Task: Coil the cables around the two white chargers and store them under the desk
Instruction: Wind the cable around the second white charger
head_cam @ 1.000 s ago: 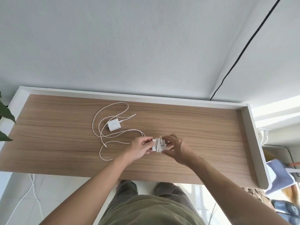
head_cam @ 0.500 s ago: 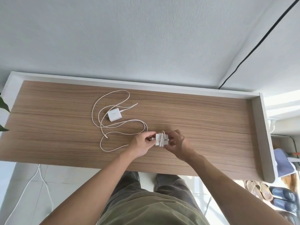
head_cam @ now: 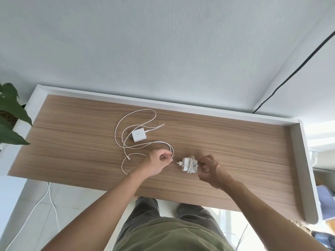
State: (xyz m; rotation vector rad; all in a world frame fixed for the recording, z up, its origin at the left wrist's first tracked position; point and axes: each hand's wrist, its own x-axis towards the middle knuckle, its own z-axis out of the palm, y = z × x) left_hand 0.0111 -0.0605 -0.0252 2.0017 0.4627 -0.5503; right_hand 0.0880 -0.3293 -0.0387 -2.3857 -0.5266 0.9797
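Setting: pale grey wall behind a wood-grain desk (head_cam: pixel 235 151) with a raised white rim along its back and right edges, light tiled floor below. Off the desk's left end, one green-leaved plant (head_cam: pixel 10 113); beneath that end, one white cord on the floor (head_cam: pixel 49 194). On the desk, left of centre: one loose white cable (head_cam: pixel 125 140), uncoiled, lying in several open loops, its small plug end resting near the front part of the loops. Inside those loops: one white charger, unwrapped (head_cam: pixel 137 135), lying flat, a thin lead running out from its right side; a faint mark shows on its top face, too small to read. Left hand (head_cam: pixel 157 163): resting at the right bend of the loose cable, fingers curled in, fingertips pinching the cable there. Just right of it, apart from the hand: one white charger, wrapped (head_cam: pixel 188 164), lying on the desk near the front edge, cable wound round its middle, plug prongs pointing left; no lettering legible. Right hand (head_cam: pixel 212 171): immediately right of the wrapped charger, fingers loosely bent, fingertips at its right edge; whether they touch or grasp it cannot be told. Far right, on the wall: one black wire (head_cam: pixel 290 75) running diagonally. Chargers counted: two. Containers: not shown.
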